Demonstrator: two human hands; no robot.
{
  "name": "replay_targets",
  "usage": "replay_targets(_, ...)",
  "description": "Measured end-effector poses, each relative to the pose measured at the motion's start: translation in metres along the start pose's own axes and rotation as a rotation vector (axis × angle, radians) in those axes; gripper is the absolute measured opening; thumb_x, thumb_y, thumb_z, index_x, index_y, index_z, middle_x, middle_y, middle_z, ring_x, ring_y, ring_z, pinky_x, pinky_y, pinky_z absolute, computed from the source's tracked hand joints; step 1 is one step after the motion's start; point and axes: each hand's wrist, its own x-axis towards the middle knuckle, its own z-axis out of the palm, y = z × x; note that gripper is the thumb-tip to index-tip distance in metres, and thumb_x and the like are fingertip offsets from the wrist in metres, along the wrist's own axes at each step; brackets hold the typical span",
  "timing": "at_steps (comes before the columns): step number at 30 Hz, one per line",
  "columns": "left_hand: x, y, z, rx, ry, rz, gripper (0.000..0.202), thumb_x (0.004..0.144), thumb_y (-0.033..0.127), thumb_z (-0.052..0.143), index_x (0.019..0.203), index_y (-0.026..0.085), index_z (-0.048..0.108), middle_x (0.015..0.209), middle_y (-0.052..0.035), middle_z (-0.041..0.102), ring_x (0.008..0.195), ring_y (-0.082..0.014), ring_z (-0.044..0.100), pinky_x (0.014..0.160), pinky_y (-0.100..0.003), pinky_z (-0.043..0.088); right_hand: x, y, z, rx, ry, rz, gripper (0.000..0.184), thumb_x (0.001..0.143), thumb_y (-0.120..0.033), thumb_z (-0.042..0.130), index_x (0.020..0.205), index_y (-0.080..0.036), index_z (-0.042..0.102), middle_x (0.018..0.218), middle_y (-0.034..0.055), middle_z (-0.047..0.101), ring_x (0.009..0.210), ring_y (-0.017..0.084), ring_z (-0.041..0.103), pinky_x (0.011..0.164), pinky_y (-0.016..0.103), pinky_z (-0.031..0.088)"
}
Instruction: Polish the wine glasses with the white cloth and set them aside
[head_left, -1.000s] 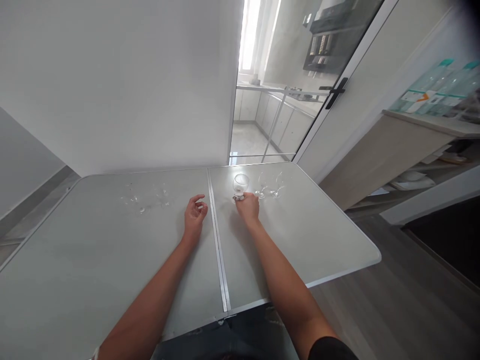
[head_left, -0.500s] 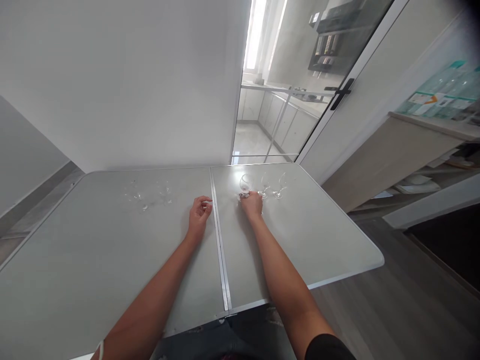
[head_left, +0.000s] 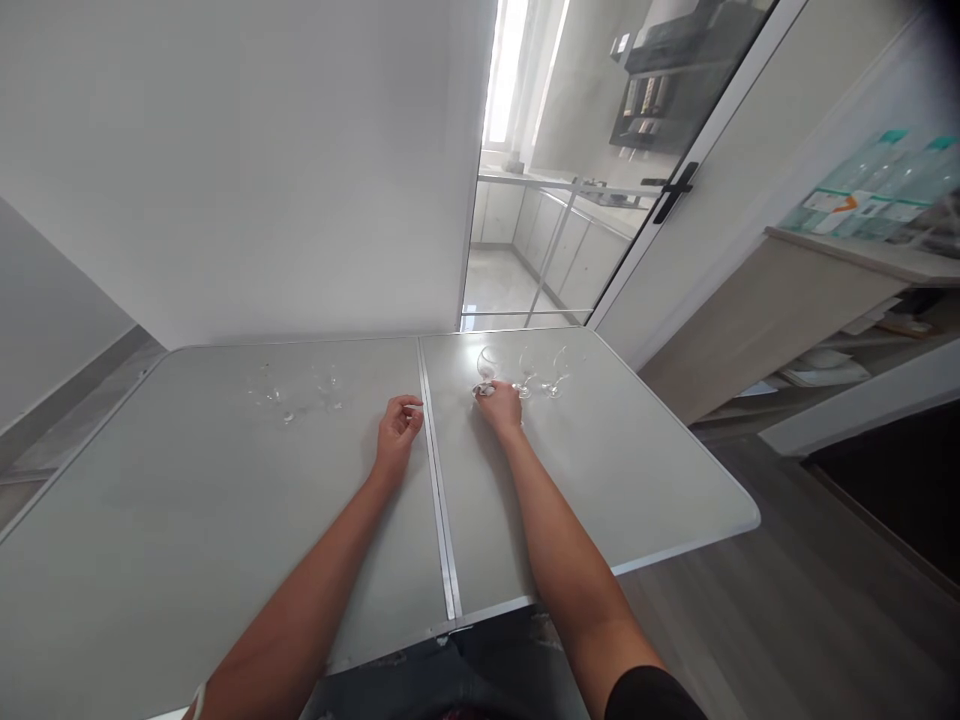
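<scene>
My right hand (head_left: 501, 408) is closed at the foot of a clear wine glass (head_left: 487, 362) standing at the far part of the table, its fingertips around the low stem or base. The exact grip is partly hidden by the hand. Two more stemmed wine glasses stand just to the right, a nearer one (head_left: 526, 370) and a farther one (head_left: 558, 372). Left of the table's metal seam, my left hand (head_left: 399, 425) rests with fingers loosely curled, thumb and forefinger apart, holding nothing. Several clear glasses (head_left: 281, 395) are faintly visible on the left half.
The pale table (head_left: 225, 520) has a metal seam (head_left: 436, 470) down its middle and backs onto a white wall (head_left: 300, 180). A glass door (head_left: 551, 240) stands behind. On the right is a wooden shelf (head_left: 750, 330) with plastic bottles (head_left: 862, 195) on top.
The view has shifted very slightly. My right hand stays at the same wine glass, and my left hand keeps its place and shape.
</scene>
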Motion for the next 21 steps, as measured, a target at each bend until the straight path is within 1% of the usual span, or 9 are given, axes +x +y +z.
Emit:
replay_targets(6,0.0,-0.002,-0.001,-0.015,-0.004,-0.03,0.033,0.087,0.051,0.069,0.103,0.023,0.066,0.106,-0.0051,0.058,0.08,-0.0144,0.049,0.072,-0.026,0.041,-0.002,-0.003,-0.006,-0.013,-0.049,0.01,0.025,0.082,-0.037,0.06,0.091,-0.021,0.078,0.087,0.0113,0.077,0.077,0.021,0.069,0.062,0.023,0.041)
replay_targets(9,0.001,-0.005,-0.001,-0.031,0.0,-0.037,0.031,0.087,0.05,0.069,0.102,0.023,0.066,0.105,-0.0045,0.058,0.079,-0.014,0.049,0.072,-0.026,0.04,-0.005,-0.006,-0.01,-0.008,-0.048,0.002,0.026,0.084,-0.036,0.059,0.094,-0.021,0.078,0.088,0.0115,0.078,0.08,0.021,0.07,0.064,0.024,0.042)
replay_targets(13,0.001,-0.005,-0.001,-0.057,0.007,-0.053,0.032,0.086,0.051,0.07,0.099,0.022,0.066,0.098,-0.0035,0.06,0.074,-0.0129,0.048,0.07,-0.025,0.04,-0.014,-0.009,-0.021,-0.065,-0.018,0.025,0.03,0.082,-0.037,0.061,0.102,-0.02,0.075,0.096,0.0132,0.077,0.085,0.023,0.07,0.065,0.025,0.042)
replay_targets(15,0.001,-0.004,0.0,-0.083,0.021,-0.056,0.033,0.085,0.052,0.07,0.093,0.021,0.065,0.089,-0.0021,0.058,0.071,-0.0124,0.048,0.068,-0.025,0.04,-0.023,-0.011,-0.03,-0.143,-0.037,0.04,0.03,0.081,-0.036,0.062,0.101,-0.018,0.075,0.096,0.0152,0.076,0.083,0.024,0.07,0.063,0.026,0.041)
replay_targets(16,0.001,-0.003,0.001,-0.103,0.022,-0.057,0.033,0.085,0.052,0.07,0.088,0.02,0.064,0.083,-0.0012,0.056,0.069,-0.0122,0.047,0.066,-0.025,0.039,-0.028,-0.012,-0.035,-0.184,-0.063,0.036,0.028,0.082,-0.037,0.061,0.097,-0.017,0.075,0.093,0.0158,0.075,0.079,0.024,0.069,0.062,0.027,0.04)
replay_targets(17,0.001,-0.003,0.002,-0.127,0.021,-0.061,0.034,0.086,0.053,0.069,0.083,0.02,0.062,0.078,-0.0003,0.054,0.067,-0.0118,0.046,0.064,-0.024,0.039,-0.034,-0.014,-0.04,-0.218,-0.1,0.015,0.027,0.082,-0.037,0.061,0.091,-0.016,0.075,0.089,0.0157,0.074,0.075,0.023,0.067,0.06,0.027,0.038)
replay_targets(18,0.001,-0.004,0.002,-0.157,0.02,-0.072,0.037,0.087,0.054,0.068,0.077,0.019,0.059,0.072,0.0006,0.05,0.064,-0.0112,0.044,0.061,-0.024,0.037,-0.039,-0.017,-0.045,-0.238,-0.158,-0.039,0.026,0.082,-0.038,0.061,0.084,-0.016,0.074,0.083,0.0145,0.073,0.07,0.022,0.065,0.058,0.027,0.037)
replay_targets(19,0.002,-0.005,0.003,-0.192,0.026,-0.092,0.042,0.087,0.055,0.067,0.07,0.018,0.055,0.067,0.0014,0.046,0.06,-0.0104,0.041,0.057,-0.023,0.035,-0.045,-0.021,-0.049,-0.24,-0.242,-0.138,0.024,0.08,-0.038,0.062,0.077,-0.016,0.072,0.077,0.0121,0.071,0.065,0.02,0.062,0.057,0.027,0.035)
replay_targets(21,0.003,-0.008,0.003,-0.269,0.066,-0.162,0.054,0.087,0.061,0.063,0.061,0.018,0.044,0.058,0.0036,0.037,0.05,-0.0084,0.032,0.048,-0.023,0.026,-0.056,-0.031,-0.055,-0.164,-0.486,-0.421,0.024,0.078,-0.038,0.066,0.066,-0.017,0.066,0.065,0.0053,0.064,0.059,0.016,0.054,0.055,0.026,0.032)
